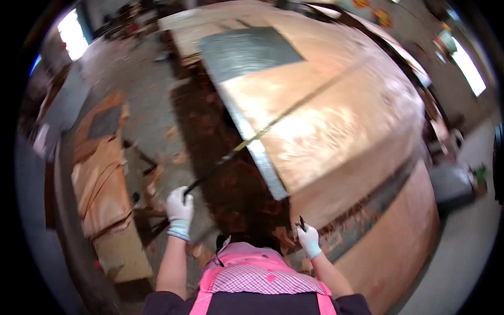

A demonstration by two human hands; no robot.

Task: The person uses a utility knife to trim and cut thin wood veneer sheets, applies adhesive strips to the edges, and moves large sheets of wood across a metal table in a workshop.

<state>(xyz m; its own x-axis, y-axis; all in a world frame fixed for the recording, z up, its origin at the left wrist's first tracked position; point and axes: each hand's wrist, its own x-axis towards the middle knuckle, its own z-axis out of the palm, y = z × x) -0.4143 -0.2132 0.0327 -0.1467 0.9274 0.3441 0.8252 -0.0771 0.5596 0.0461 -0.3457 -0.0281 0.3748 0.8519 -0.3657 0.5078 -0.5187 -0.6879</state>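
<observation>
My left hand (180, 212), in a white glove, is closed round the dark end of a long thin stick (273, 124). The stick slants up to the right across a wide stack of thin tan wood sheets (325, 142), its far end blurred. My right hand (310, 240), gloved too, is closed on a small dark pointed hand tool (301, 224) near the stack's front corner; its exact kind is unclear. A grey sheet (249, 50) lies on the stack's far left part. Along the left edge runs a pale, shiny strip (270, 170).
Brown wood sheets (100, 189) lie on a low support at the left. Another tan sheet (388, 247) stretches along the lower right. Scraps litter the concrete floor (149, 100), and a dark area (231, 194) borders the stack. A grey box-like object (451, 184) stands at the right.
</observation>
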